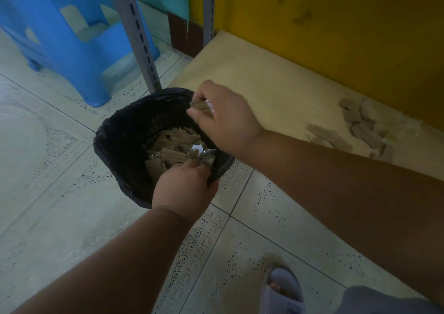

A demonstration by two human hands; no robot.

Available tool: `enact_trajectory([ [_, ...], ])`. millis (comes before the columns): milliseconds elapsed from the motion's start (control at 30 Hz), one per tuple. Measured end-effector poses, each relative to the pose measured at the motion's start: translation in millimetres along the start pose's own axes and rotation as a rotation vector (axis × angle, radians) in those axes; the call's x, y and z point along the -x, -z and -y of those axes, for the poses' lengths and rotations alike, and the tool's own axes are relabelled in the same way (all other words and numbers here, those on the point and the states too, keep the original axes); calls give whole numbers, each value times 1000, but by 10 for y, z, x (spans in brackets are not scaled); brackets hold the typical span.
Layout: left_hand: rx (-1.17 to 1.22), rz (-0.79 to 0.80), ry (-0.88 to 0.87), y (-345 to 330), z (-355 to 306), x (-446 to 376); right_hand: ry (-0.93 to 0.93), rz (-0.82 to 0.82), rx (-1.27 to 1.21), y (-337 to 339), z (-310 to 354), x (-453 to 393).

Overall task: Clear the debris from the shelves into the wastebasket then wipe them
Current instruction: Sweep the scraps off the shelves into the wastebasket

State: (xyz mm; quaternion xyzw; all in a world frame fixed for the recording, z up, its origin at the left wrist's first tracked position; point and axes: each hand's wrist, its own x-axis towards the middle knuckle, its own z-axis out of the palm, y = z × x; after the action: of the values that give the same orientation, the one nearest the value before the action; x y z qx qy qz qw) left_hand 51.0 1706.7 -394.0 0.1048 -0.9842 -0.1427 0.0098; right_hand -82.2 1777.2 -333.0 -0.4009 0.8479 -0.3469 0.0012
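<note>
A black wastebasket [125, 133] with a dark liner stands on the tiled floor, against the corner of a low beige shelf [252, 78]. Inside it lie cardboard scraps and foil wrappers [173, 145]. My right hand [225, 119] hovers over the basket's far rim and pinches a few cardboard pieces [200, 106]. My left hand [187, 186] grips the basket's near rim, with a foil wrapper [204, 156] at its fingertips. More brown cardboard debris [360, 128] lies scattered on the shelf to the right, by the yellow back wall.
A grey slotted shelf post [141, 39] rises just behind the basket. A blue plastic stool [77, 37] stands at the back left. My foot in a grey slipper [283, 289] is on the floor at the bottom right.
</note>
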Motion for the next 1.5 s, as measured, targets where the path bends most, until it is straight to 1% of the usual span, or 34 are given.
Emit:
enact_trajectory([
  [67, 17, -6, -9, 0, 12, -1, 64, 262, 124, -123, 29, -30],
  [100, 27, -6, -10, 2, 17, 2, 91, 352, 190, -177, 2, -19],
  [133, 32, 1, -6, 11, 20, 6, 119, 375, 225, -201, -43, 2],
  [167, 30, 16, 0, 19, 21, 7, 141, 326, 222, -191, -101, 20],
  [200, 23, 31, 4, 23, 24, 9, 137, 237, 199, -154, -177, 30],
  [267, 15, 49, 4, 28, 28, 7, 7, 100, 190, -12, -402, 45],
  [300, 11, 54, 2, 32, 24, 3, -86, 87, 221, 77, -551, 64],
  [333, 9, 63, 4, 32, 19, -2, -169, 112, 260, 162, -719, 95],
  [400, 5, 72, 10, 37, 7, -12, -285, 236, 314, 255, -1024, 196],
  [500, 0, 56, 8, 40, 4, -11, -380, 404, 358, 219, -1271, 368],
  [567, 0, 43, 10, 34, 5, -5, -385, 438, 407, 160, -1349, 413],
  [633, 1, 25, 13, 33, -1, -2, -369, 427, 446, 137, -1382, 395],
  [800, -6, 36, 12, 36, 1, -2, -371, 498, 438, 112, -1372, 350],
  [900, -2, 40, 9, 47, -10, 13, -407, 449, 395, 188, -1340, 394],
  [1033, -4, 81, 6, 71, -83, 70, -555, 239, 311, 586, -1366, 502],
  [1133, 19, 136, 0, 78, -244, 126, -663, 163, 360, 900, -1418, 702],
  [1233, 32, 161, -12, 10, -445, 148, -781, 149, 454, 1072, -1453, 1006],
  [1333, 4, 146, -8, -62, -603, 162, -892, 150, 523, 1162, -1494, 1275],
  [1500, 10, 141, 29, -99, -806, 175, -1000, 218, 685, 1229, -1502, 1580],
])
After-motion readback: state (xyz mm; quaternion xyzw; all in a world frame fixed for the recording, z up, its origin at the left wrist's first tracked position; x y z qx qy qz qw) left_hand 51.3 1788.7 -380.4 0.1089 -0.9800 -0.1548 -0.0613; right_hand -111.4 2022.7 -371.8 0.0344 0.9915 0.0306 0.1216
